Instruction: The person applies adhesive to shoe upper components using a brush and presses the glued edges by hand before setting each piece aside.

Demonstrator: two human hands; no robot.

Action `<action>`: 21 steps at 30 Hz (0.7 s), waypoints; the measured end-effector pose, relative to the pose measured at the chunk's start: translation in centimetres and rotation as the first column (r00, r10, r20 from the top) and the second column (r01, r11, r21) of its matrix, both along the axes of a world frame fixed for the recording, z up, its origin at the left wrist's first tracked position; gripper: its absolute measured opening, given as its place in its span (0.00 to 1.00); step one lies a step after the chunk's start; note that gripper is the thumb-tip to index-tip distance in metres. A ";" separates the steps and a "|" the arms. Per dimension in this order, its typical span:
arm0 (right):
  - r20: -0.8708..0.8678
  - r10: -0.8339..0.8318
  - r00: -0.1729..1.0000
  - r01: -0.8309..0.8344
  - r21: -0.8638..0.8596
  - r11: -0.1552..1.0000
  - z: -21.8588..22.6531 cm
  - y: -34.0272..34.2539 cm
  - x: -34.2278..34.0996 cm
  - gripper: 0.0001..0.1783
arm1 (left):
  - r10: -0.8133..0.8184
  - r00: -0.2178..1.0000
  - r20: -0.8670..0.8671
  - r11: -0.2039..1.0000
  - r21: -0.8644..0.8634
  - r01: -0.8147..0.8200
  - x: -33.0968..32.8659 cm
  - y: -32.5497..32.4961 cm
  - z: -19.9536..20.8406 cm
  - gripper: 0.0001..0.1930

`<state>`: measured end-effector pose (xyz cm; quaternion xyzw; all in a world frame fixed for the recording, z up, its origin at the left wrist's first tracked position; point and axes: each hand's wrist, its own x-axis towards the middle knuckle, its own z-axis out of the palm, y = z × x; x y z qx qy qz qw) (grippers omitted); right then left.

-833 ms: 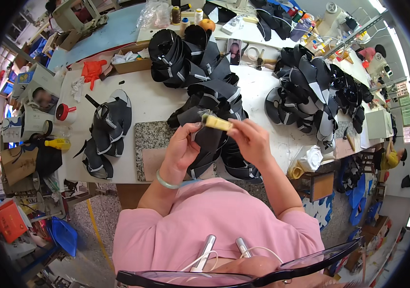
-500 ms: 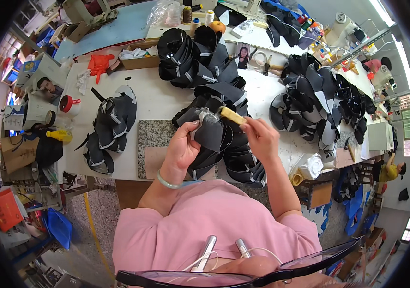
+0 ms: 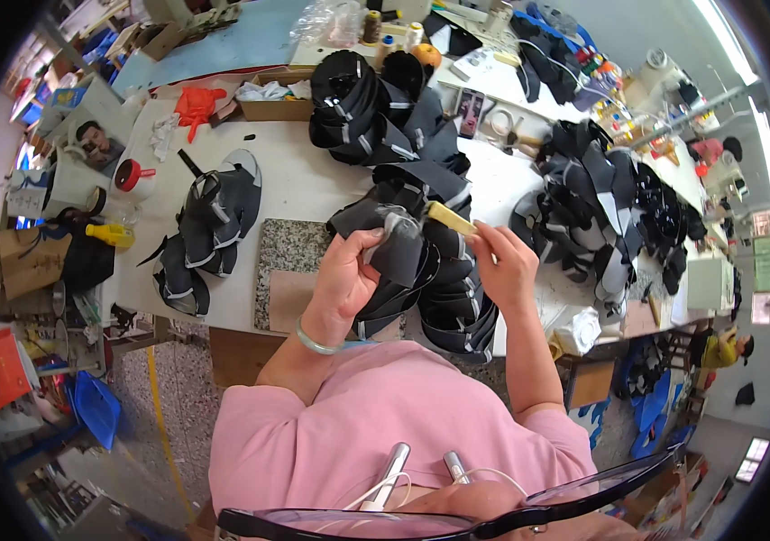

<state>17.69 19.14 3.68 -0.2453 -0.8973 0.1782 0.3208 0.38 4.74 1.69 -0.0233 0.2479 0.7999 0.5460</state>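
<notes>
My left hand [image 3: 345,281] pinches a black shoe upper piece [image 3: 396,258] between thumb and fingers, holding it over the middle of the table. A whitish, stringy smear shows along its upper edge. In my right hand [image 3: 507,267] is a small brush [image 3: 449,217] with a pale yellow handle, gripped by its end. The dark brush tip points left, close to the piece; whether it touches cannot be made out. Stacked black shoe uppers [image 3: 457,311] with light grey strips lie beneath and beyond both hands.
More black uppers lie at the left [image 3: 214,221] and in a heap at the right [image 3: 588,194]. A speckled stone slab [image 3: 290,257] sits beside my left hand. Farther off are a cardboard box [image 3: 277,110], a phone [image 3: 470,114] and thread spools [image 3: 372,27].
The brush and my right hand have shifted right and slightly down, away from the piece. My left hand keeps its hold on the piece. The whole view has shifted a little.
</notes>
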 end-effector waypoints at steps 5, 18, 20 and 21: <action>-0.041 0.060 0.997 -0.068 -0.257 0.964 0.2 -1.1 -0.2 0.09 | -0.041 0.997 -0.060 0.999 0.002 0.041 -0.4 -0.3 0.2 0.12; 0.031 -0.073 0.997 0.076 -0.649 0.757 -4.8 -1.4 1.8 0.11 | 0.512 0.790 -0.337 0.859 0.213 -0.466 -21.2 -6.2 -2.4 0.10; 0.002 -0.067 0.998 0.050 -0.687 0.725 -6.0 -1.9 2.1 0.11 | 0.618 0.738 -0.272 0.782 0.314 -0.539 -24.8 -7.6 -3.5 0.10; 0.016 -0.074 0.997 0.064 -0.714 0.697 -6.4 -2.2 2.3 0.11 | 0.626 0.749 -0.217 0.773 0.300 -0.559 -25.6 -8.5 -4.8 0.11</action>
